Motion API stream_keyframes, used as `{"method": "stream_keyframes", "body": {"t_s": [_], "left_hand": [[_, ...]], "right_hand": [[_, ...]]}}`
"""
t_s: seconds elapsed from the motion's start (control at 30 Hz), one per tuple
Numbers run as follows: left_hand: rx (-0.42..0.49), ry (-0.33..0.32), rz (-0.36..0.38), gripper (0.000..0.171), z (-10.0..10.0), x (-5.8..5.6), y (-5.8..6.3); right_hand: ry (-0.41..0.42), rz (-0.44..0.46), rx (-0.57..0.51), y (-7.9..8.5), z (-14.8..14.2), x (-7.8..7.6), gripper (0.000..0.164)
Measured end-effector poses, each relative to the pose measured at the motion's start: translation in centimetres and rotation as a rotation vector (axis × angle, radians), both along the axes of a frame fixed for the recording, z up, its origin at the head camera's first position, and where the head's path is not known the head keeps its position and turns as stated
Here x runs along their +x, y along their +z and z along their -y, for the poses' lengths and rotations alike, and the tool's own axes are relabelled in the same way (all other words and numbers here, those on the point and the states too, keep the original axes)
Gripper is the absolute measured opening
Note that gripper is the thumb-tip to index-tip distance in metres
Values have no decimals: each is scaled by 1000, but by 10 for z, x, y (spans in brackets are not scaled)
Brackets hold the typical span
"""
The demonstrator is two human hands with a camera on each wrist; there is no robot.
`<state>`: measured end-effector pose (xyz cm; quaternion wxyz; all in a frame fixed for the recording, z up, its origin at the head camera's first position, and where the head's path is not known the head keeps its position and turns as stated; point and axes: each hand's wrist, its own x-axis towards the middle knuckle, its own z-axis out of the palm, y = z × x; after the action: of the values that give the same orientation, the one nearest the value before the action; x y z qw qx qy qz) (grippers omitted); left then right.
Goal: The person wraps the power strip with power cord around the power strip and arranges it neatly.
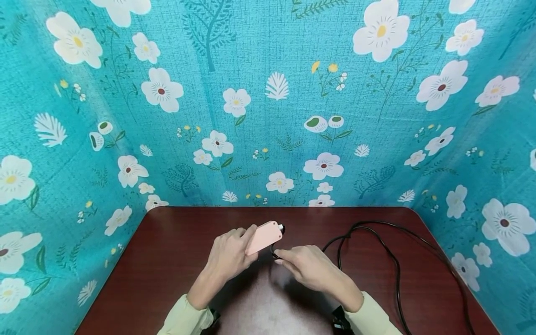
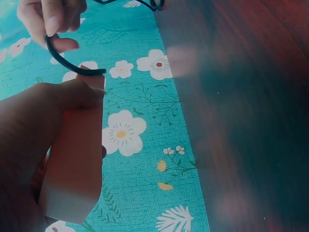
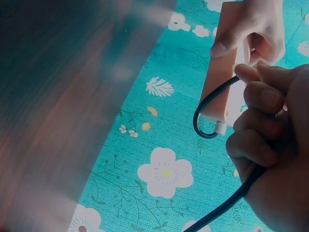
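My left hand (image 1: 231, 251) grips a pink power strip (image 1: 264, 237) above the table, with the thumb along one pink side in the left wrist view. Screw spots show on the pink face near its far end. In the right wrist view, a pale face shows on the strip (image 3: 220, 87). The black power cord (image 3: 197, 116) leaves a white collar (image 3: 220, 127) at that end and bends back in a loop. My right hand (image 1: 311, 267) pinches the cord close to the strip, and its other fingers curl round the cord, which runs out below the palm.
The rest of the black cord (image 1: 395, 260) lies in loose loops on the right side of the dark red-brown table (image 1: 176, 270) and runs toward its right front. A turquoise flowered cloth (image 1: 268, 139) hangs behind the table and on both sides.
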<state>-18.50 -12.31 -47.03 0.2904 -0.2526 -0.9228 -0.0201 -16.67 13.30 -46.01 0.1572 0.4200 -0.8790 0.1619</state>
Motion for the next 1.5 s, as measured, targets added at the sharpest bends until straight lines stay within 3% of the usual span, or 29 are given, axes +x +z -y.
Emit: {"method": "stream_keyframes", "body": {"t_s": [0.23, 0.63, 1.07, 1.3, 1.5], "left_hand": [[-23, -20, 27, 65, 2, 3, 0], [-100, -96, 21, 60, 1, 9, 5], [-70, -147, 81, 60, 0, 19, 12], [-59, -197, 91, 61, -1, 21, 11], [-25, -222, 139, 59, -4, 26, 9]], "right_hand": [[7, -80, -35, 0, -3, -1, 17], [6, 27, -88, 5, -8, -3, 8], [-7, 21, -158, 6, -11, -12, 7], [-39, 28, -209, 6, -14, -15, 25], [-143, 22, -281, 5, -19, -16, 39]]}}
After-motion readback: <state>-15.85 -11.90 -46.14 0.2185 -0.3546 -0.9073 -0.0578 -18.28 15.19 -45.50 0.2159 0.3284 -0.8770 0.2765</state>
